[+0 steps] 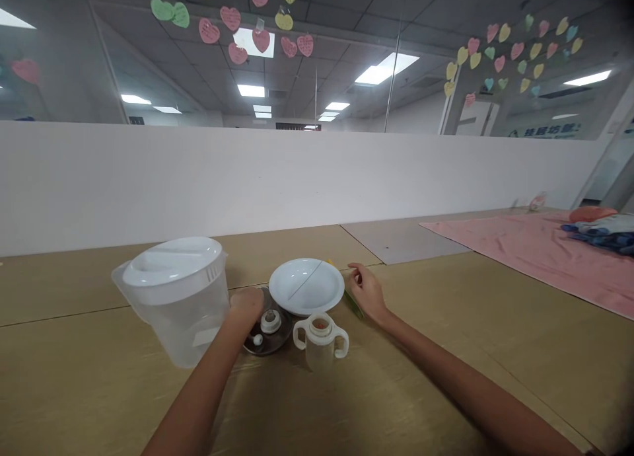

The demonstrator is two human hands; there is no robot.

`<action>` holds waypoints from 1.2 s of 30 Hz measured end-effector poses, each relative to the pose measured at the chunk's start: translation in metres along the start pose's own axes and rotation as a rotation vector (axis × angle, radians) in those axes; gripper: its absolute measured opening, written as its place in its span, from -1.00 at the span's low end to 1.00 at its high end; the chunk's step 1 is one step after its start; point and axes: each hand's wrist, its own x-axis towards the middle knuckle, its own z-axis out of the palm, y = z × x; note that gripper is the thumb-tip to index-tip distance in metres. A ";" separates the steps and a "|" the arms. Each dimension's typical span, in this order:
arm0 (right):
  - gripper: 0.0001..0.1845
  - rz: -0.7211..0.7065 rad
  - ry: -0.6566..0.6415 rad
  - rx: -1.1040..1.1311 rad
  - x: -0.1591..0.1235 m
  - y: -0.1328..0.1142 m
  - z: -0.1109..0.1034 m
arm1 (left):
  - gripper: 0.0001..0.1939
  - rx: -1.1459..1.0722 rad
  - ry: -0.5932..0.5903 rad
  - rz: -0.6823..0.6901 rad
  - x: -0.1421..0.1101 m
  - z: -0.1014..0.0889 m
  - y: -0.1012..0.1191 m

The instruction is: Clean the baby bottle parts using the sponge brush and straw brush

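My left hand (247, 303) is over the far left part of a dark round tray (280, 338), close to the clear pitcher. Its fingers are hidden behind the hand. On the tray lie a white bottle cap (270, 321) and a small white piece (257, 340). A white bowl (321, 285) stands between my hands, with a thin dark stick (304, 279) across it. In front is a two-handled sippy cup (319, 350) without its lid, something reddish inside. Right of the bowl, my right hand (366, 291) has loosely curved, parted fingers, nothing visible in them, beside a green strip (353, 304).
A large clear pitcher (185, 324) with a white lid stands at the left. Behind the bowl shows a bit of yellow (330, 262). A pink cloth (535, 251) with folded fabric (601, 234) lies at the right. A low white wall (297, 178) closes off the back.
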 end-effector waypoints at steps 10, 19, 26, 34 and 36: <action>-0.75 -0.253 -0.593 -0.060 0.060 -0.077 0.024 | -0.79 0.136 0.144 -0.030 -0.002 -0.041 0.018; -0.87 -0.157 -0.478 0.066 0.075 -0.063 0.038 | -0.87 -0.553 0.529 0.227 -0.002 -0.049 0.046; -0.67 -0.105 -0.258 0.492 0.081 -0.088 -0.034 | -0.78 -0.926 0.615 0.125 0.001 0.016 0.053; -0.89 -0.219 -0.548 0.743 0.041 -0.128 -0.069 | -0.71 -0.784 0.659 0.081 -0.011 0.048 0.057; -0.90 -0.277 -0.563 0.673 0.037 -0.128 -0.062 | -0.71 -0.789 0.646 0.081 -0.011 0.049 0.058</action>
